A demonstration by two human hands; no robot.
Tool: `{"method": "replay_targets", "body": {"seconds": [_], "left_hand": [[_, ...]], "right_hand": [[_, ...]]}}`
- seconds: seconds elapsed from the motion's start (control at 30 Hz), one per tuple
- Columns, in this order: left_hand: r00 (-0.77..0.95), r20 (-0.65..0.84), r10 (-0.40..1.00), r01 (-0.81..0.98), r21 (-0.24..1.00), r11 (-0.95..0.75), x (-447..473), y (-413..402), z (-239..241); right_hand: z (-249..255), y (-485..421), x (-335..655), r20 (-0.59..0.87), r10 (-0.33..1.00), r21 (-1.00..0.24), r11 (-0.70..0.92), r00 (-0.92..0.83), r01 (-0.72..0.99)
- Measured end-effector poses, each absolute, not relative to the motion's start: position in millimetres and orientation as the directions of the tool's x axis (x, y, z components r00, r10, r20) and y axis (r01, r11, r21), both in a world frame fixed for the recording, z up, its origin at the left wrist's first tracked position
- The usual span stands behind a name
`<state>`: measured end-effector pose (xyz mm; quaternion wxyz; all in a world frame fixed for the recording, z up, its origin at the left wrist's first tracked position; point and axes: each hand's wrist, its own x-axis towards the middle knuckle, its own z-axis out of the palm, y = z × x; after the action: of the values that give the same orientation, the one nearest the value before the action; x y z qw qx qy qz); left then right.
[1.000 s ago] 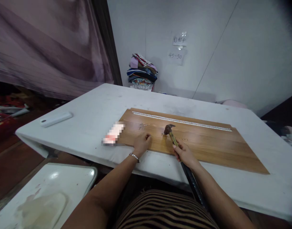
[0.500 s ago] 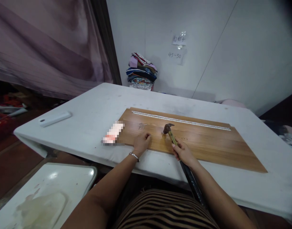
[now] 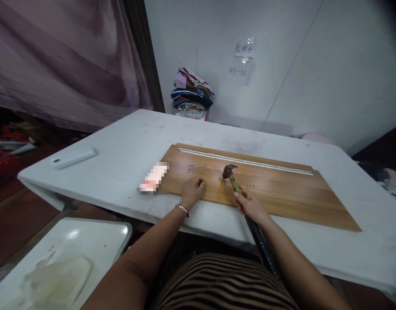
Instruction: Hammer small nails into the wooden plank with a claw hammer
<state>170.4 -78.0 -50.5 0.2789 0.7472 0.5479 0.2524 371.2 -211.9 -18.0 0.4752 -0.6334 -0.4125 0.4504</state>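
Note:
A long wooden board (image 3: pixel 282 193) lies on the white table (image 3: pixel 126 146). My right hand (image 3: pixel 249 206) is wrapped round the handle of a hammer (image 3: pixel 232 177), whose dark head rests on the board. My left hand (image 3: pixel 191 190) sits on the board's near edge with its fingers curled in; whether it holds anything is hidden. A few loose nails (image 3: pixel 193 168) lie on the board just beyond my left hand. A pale strip (image 3: pixel 246 162) runs along the board's far edge.
A blurred pink packet (image 3: pixel 152 180) lies at the board's left end. A white flat device (image 3: pixel 73 158) rests near the table's left corner. Folded cloths (image 3: pixel 191 92) are stacked against the wall. A white tray-like surface (image 3: pixel 65 258) stands low at the left.
The view has shifted slightly upward. Both hands and the hammer stay in nearly the same place on the board.

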Motion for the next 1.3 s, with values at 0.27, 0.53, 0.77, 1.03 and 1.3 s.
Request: {"method": "replay_targets", "body": {"seconds": [0.27, 0.53, 0.77, 1.03, 1.3], "left_hand": [[0.273, 0.077, 0.959, 0.677, 0.693, -0.248, 170.5, -78.6, -49.7], [0.277, 0.089, 0.957, 0.685, 0.68, -0.262, 170.0, -79.6, -49.1], [0.27, 0.083, 0.959, 0.687, 0.682, -0.252, 170.5, -77.7, -53.4], [0.279, 0.099, 0.955, 0.688, 0.674, -0.271, 170.0, -77.3, -53.0], [0.288, 0.099, 0.952, 0.686, 0.672, -0.278, 170.2, -77.0, -54.1]], "right_hand": [[-17.2, -212.4, 370.8, -0.174, 0.957, -0.972, -0.205, 0.232, 0.116], [-19.3, -210.6, 372.6, -0.167, 0.955, -0.975, -0.196, 0.244, 0.099], [-23.3, -210.4, 372.8, -0.151, 0.957, -0.977, -0.183, 0.247, 0.111], [-22.9, -210.5, 373.5, -0.146, 0.962, -0.979, -0.174, 0.233, 0.104], [-21.3, -210.4, 371.8, -0.15, 0.961, -0.976, -0.181, 0.233, 0.12]]}}
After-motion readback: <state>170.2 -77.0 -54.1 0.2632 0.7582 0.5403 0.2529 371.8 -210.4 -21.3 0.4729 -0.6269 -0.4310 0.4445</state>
